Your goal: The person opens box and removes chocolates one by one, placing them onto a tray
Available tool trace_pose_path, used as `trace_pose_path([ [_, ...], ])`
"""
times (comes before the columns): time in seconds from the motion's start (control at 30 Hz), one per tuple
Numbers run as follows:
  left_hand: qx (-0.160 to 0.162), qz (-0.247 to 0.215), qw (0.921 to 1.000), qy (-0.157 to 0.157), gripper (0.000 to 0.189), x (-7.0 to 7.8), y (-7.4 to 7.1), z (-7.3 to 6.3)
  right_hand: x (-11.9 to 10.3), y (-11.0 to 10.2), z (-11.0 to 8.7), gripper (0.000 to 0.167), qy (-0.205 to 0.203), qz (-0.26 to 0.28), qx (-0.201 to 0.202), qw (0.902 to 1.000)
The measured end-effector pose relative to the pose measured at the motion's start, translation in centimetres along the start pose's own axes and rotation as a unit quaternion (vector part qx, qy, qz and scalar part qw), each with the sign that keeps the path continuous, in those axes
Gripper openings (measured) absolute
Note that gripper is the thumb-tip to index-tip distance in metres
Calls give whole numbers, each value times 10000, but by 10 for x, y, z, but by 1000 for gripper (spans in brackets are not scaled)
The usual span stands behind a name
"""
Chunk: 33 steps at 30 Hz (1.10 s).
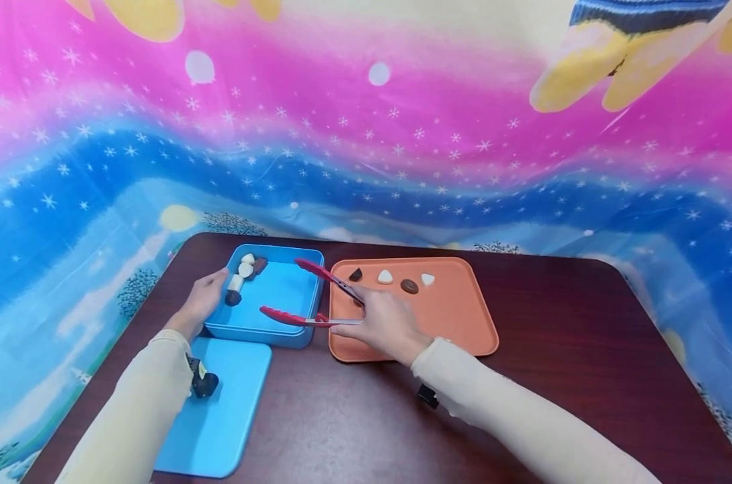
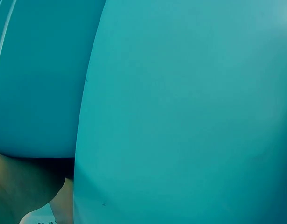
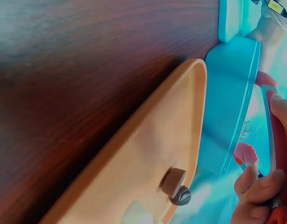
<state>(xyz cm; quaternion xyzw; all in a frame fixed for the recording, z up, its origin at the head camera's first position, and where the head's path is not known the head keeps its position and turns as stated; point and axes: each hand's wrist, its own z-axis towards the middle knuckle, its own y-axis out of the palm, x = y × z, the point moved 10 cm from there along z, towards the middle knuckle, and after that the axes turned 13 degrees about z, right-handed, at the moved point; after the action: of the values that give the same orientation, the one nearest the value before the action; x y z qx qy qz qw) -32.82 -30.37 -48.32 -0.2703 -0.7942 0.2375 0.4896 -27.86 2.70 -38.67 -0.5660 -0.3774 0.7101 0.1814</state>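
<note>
In the head view my right hand (image 1: 392, 326) grips red-tipped tongs (image 1: 281, 317), whose two arms are spread over the right part of a blue box (image 1: 287, 339). Nothing sits between the tong tips. My left hand (image 1: 204, 299) rests against the box's left side with fingers fairly straight; its fingertips are partly hidden. Several chocolate-like pieces line the box's left side, among them a dark round one (image 1: 233, 297) and a brown block (image 1: 259, 266). On an orange tray (image 1: 450, 329) lie several more, including a brown oval piece (image 1: 409, 286) and a white piece (image 1: 385, 276).
A blue lid (image 1: 232, 417) lies flat in front of the box, under my left forearm. The orange tray stands just right of the box. Both are on a dark wood table (image 1: 559, 323), with a patterned cloth (image 1: 366, 134) hanging behind it.
</note>
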Motion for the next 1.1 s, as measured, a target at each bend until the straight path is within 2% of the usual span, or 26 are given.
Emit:
trace_pose_path([
  [0.1, 13, -12, 10000, -42, 78, 0, -1, 0, -8, 5, 4, 76, -51, -178, -29, 9998],
  [0.23, 1, -35, 10000, -8, 78, 0, -1, -1, -19, 12, 10, 73, -45, -48, -139, 9999],
  [0.43, -8, -33, 10000, -58, 79, -2, -3, -2, -37, 32, 19, 78, -56, -28, -516, 9986],
  [0.53, -19, -29, 9999, -106, 80, -2, -3, -2, -44, 40, 23, 75, -95, -251, -633, 9976],
  [0.77, 57, -58, 9999, 65, 78, 3, -6, 0, -62, 54, 36, 60, -408, -887, -587, 9935],
  [1.1, 63, -131, 9999, 90, 79, 0, -3, 1, -76, 79, 44, 47, -564, -1676, -684, 9819],
])
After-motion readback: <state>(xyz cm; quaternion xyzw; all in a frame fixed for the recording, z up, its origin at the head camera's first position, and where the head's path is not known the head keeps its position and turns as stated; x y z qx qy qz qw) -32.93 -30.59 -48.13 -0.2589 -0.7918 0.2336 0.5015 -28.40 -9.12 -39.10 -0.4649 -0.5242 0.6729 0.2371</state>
